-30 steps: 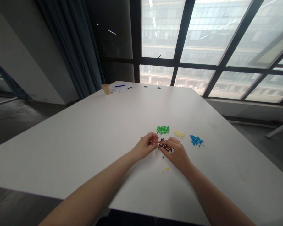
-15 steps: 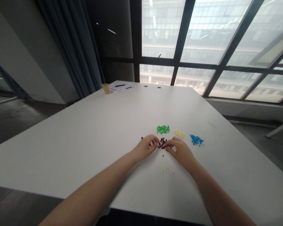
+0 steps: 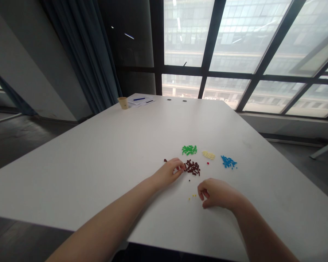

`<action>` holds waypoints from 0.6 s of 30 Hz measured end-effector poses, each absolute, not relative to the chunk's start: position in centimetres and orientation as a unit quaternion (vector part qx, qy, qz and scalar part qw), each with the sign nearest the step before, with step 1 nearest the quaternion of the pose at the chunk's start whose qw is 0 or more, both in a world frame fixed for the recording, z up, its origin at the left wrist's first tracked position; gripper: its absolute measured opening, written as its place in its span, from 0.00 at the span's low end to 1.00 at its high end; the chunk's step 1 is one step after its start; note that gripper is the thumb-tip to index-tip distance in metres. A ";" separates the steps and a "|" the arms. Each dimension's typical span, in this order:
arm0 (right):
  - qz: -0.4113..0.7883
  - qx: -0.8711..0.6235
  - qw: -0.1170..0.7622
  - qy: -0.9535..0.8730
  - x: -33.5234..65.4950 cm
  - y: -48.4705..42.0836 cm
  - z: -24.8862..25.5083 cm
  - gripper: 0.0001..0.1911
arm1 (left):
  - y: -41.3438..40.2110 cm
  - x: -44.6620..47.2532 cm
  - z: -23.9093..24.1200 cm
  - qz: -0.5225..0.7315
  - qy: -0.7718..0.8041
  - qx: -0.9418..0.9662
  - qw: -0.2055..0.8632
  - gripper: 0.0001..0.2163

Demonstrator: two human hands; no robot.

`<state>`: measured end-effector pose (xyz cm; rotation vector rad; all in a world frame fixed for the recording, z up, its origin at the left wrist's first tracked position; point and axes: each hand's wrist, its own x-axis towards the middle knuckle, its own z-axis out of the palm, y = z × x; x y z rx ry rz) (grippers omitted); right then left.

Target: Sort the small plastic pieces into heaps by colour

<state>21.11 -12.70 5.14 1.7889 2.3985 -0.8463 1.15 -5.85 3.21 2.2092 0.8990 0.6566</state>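
My left hand (image 3: pixel 168 173) rests on the white table (image 3: pixel 98 145), its fingertips at the left edge of a pile of small dark red pieces (image 3: pixel 192 167). Whether those fingers pinch anything is hidden. My right hand (image 3: pixel 217 193) lies nearer me, loosely curled, with no piece showing in it. Just left of it are a few yellow specks (image 3: pixel 191 197). Beyond the dark pile sit a green pile (image 3: pixel 189 150), a cream pile (image 3: pixel 209 155) and a blue pile (image 3: pixel 228 162), all of similar small pieces. One lone red piece (image 3: pixel 208 163) lies between the cream and blue piles.
At the table's far end stand a tan paper cup (image 3: pixel 123 103) and sheets of paper (image 3: pixel 142 102) with a blue pen (image 3: pixel 139 99) on them. Large dark-framed windows (image 3: pixel 232 54) rise beyond the table, with a dark curtain (image 3: pixel 79 54) to the left.
My right hand has moved back from the dark red pile, toward me and to the right, uncovering the pile. My left hand stays at the pile's left edge.
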 end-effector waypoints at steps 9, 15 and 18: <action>-0.229 0.511 -0.155 0.814 20.9 -12.2 5.6 0.04 | -6.0 1.6 3.4 0.246 0.365 0.774 0.456 0.07; -0.165 0.496 -0.241 0.817 19.7 -11.5 5.9 0.05 | -6.3 2.1 3.0 0.180 0.315 0.660 0.658 0.11; -0.139 0.543 -0.208 0.802 20.0 -11.1 5.3 0.06 | -6.2 2.1 2.9 0.181 0.344 0.692 0.608 0.10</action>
